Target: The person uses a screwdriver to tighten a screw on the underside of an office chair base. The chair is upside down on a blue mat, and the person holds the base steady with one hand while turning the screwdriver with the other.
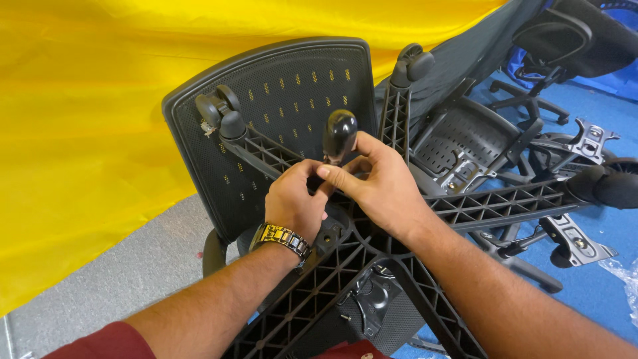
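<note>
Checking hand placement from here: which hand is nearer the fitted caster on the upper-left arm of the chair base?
Left. The left hand sits just right of and below that caster, apart from it. The right hand is farther right, its fingers by the loose caster at the centre.

1. The caster stem is hidden behind the fingers of the left hand [294,203] and right hand [380,189] under the caster [339,135].
2. The base [492,206] hub lies covered by both hands.
3. Two base arms run off the bottom edge.
4. The far chair [571,36] is cut by the top-right corner.
5. The plastic bag [628,279] is cut by the right edge.
</note>
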